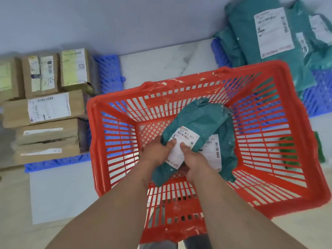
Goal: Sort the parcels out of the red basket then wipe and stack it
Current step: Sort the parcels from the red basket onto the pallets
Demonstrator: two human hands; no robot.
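Teal parcel (pixel 195 126) inside red basket (pixel 296 187), clamped by left grip (pixel 158 151) and right grip (pixel 194 159), thumbs on label, likely reading for sorting. Second teal parcel (pixel 228 151) underneath. Beyond basket: cardboard boxes (pixel 48 108) left, teal pile (pixel 269 38) right.

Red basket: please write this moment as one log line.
both hands: left hand, right hand | grip teal parcel | inside red basket

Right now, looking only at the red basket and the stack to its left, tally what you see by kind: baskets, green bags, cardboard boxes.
red basket: 1
green bags in it: 2, the top green bag and the lower green bag
cardboard boxes: 6, one cut off by the picture's left edge
Total: 9
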